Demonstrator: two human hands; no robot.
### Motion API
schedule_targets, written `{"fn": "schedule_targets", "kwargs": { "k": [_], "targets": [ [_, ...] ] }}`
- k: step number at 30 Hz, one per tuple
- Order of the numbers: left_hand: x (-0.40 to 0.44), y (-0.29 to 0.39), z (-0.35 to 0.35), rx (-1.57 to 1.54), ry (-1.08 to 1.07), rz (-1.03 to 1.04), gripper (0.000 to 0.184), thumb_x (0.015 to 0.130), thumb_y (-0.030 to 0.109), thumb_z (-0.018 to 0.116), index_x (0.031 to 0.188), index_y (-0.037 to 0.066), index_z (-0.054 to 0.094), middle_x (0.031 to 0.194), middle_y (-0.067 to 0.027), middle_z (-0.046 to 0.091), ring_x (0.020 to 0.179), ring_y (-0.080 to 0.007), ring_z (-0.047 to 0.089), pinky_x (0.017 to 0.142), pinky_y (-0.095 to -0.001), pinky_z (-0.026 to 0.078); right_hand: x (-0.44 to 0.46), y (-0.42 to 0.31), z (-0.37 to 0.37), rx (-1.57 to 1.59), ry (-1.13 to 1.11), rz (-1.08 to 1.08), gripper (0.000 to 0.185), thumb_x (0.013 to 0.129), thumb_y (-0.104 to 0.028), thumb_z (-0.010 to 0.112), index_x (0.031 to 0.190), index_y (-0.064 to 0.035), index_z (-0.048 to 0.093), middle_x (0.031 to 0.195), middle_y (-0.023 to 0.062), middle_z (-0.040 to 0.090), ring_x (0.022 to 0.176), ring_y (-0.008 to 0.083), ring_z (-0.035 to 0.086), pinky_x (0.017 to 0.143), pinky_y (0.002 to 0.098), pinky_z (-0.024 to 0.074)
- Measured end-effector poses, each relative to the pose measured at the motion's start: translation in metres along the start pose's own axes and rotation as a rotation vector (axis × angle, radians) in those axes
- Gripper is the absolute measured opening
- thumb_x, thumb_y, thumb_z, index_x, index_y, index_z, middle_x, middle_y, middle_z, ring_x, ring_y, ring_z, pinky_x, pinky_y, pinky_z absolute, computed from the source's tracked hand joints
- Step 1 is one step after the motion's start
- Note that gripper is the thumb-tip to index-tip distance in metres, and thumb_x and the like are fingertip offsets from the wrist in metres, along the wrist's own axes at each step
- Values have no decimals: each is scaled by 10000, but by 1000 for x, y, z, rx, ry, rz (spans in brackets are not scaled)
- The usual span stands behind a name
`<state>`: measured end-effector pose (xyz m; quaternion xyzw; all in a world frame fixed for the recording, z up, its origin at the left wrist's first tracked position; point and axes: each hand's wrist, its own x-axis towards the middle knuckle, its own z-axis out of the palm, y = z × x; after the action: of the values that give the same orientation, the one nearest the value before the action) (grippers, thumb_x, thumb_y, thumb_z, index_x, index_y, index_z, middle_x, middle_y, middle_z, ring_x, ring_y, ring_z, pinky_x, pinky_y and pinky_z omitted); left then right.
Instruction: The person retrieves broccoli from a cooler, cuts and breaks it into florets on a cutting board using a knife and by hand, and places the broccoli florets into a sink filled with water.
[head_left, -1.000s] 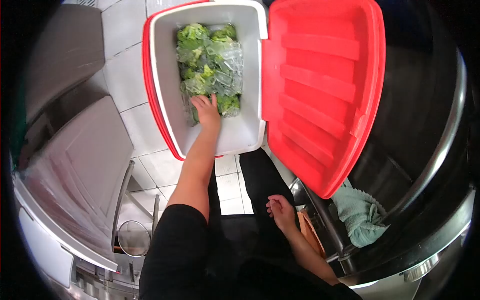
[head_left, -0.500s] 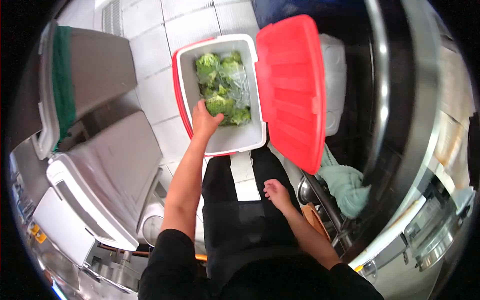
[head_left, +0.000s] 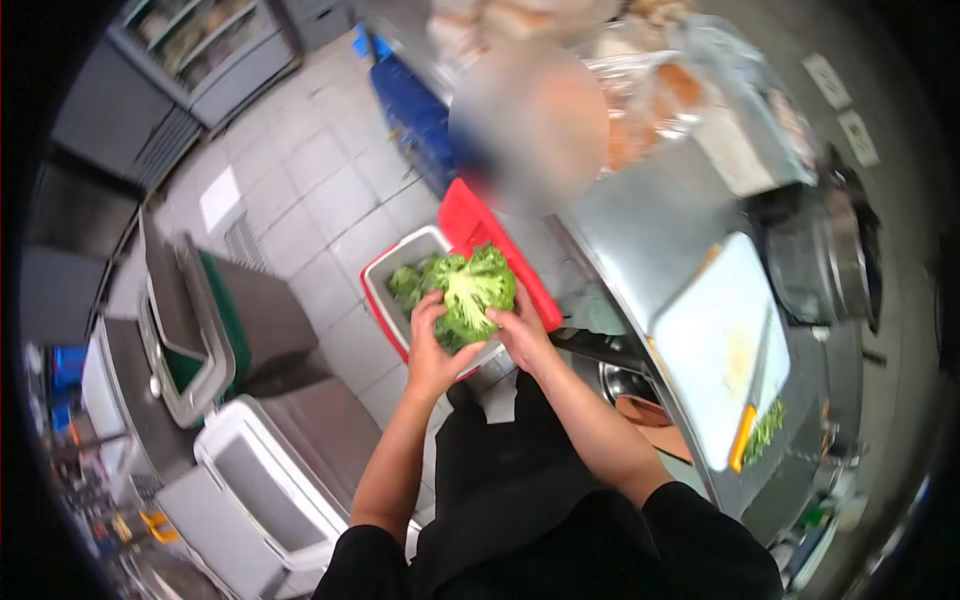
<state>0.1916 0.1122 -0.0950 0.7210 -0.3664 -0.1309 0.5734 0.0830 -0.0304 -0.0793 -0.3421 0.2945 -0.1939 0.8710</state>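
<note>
A head of broccoli (head_left: 475, 295) is held up between my two hands, its pale cut stems turned toward me. My left hand (head_left: 432, 345) grips its left side, thumb underneath. On the right edge, my right hand (head_left: 520, 330) has its fingers and thumb closed around the florets. Below it stands a red and white cooler (head_left: 382, 318) on the floor, with its red lid (head_left: 537, 292) swung open to the right. More broccoli (head_left: 405, 287) lies inside the cooler, partly hidden by the held head.
On the right is a steel counter (head_left: 640, 235) with a white cutting board (head_left: 700, 345), an orange-handled knife (head_left: 743, 437), green trimmings (head_left: 768, 430) and a large pot (head_left: 815, 255). Bagged food (head_left: 665, 95) sits farther back. Grey bins (head_left: 265, 320) stand at left. A blurred patch covers part of the background.
My left hand has lifted a broccoli head out of the cooler, and my right hand has come up to grip it too. The view has tilted up, showing the counter.
</note>
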Motion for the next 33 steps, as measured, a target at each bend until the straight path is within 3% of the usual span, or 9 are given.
{"fn": "schedule_targets", "kwargs": {
  "k": [5, 10, 13, 17, 19, 21, 27, 30, 33],
  "targets": [
    [38, 139, 15, -138, -229, 93, 546, 822, 209, 782, 1294, 25, 580, 1407, -183, 528, 1262, -312, 545, 1035, -430, 446, -93, -78, -40, -201, 77, -329, 921, 803, 63, 683, 1586, -104, 226, 1507, 104, 408, 1398, 238, 409, 1153, 382, 349],
    [47, 228, 104, 12, -483, 604, 502, 827, 112, 763, 1292, 24, 595, 1310, -158, 610, 1076, -242, 621, 877, -335, 516, -193, -153, -77, -295, 214, -534, 924, 779, 69, 683, 1581, -61, 243, 1534, 118, 393, 1419, 237, 386, 1168, 381, 326],
    [29, 287, 163, -39, -630, 522, 414, 817, 110, 763, 1189, 4, 615, 1282, -174, 611, 1053, -340, 634, 859, -390, 547, -248, -198, -115, -361, 293, -627, 941, 797, 18, 730, 1589, -75, 232, 1547, 119, 381, 1411, 237, 401, 1154, 382, 350],
    [-6, 309, 247, -99, -610, 609, 382, 793, 69, 754, 1135, 6, 597, 1253, -182, 605, 1084, -358, 616, 881, -397, 536, -333, -235, -183, -654, 354, -588, 894, 824, -166, 810, 1561, -91, 311, 1517, 144, 434, 1294, 230, 540, 1022, 402, 493],
    [-24, 294, 291, -71, -593, 712, 393, 771, 51, 754, 1126, 11, 589, 1255, -191, 592, 1128, -390, 583, 946, -427, 502, -378, -248, -222, -1237, 703, -524, 761, 823, -221, 807, 1481, -113, 439, 1319, 195, 573, 1142, 312, 620, 945, 393, 525],
    [-44, 285, 316, 64, -595, 724, 405, 762, 42, 752, 1128, 12, 582, 1262, -206, 574, 1166, -411, 554, 991, -453, 470, -412, -240, -258, -1420, 961, -460, 661, 805, -290, 801, 1386, -116, 536, 1182, 199, 596, 1055, 359, 623, 919, 423, 520],
    [-61, 313, 331, 216, -634, 537, 410, 765, 72, 766, 1137, 6, 606, 1294, -202, 509, 1114, -407, 584, 917, -435, 513, -420, -217, -307, -1464, 911, -108, 665, 842, -222, 699, 1446, -109, 444, 1167, 198, 597, 1073, 386, 614, 941, 463, 494],
    [-58, 317, 328, 258, -670, 496, 413, 769, 72, 780, 1142, -2, 620, 1217, -134, 516, 842, -208, 611, 743, -333, 554, -411, -226, -313, -1328, 895, -37, 652, 857, -153, 623, 1466, -97, 396, 1204, 235, 606, 1115, 414, 609, 957, 486, 486],
    [-55, 321, 328, 282, -686, 439, 401, 771, 92, 782, 1129, 1, 625, 1127, -119, 524, 817, -202, 604, 732, -329, 551, -414, -216, -309, -1170, 800, -267, 626, 861, -142, 591, 1455, -83, 401, 1224, 284, 612, 1125, 438, 611, 958, 513, 483]
  ]
}}
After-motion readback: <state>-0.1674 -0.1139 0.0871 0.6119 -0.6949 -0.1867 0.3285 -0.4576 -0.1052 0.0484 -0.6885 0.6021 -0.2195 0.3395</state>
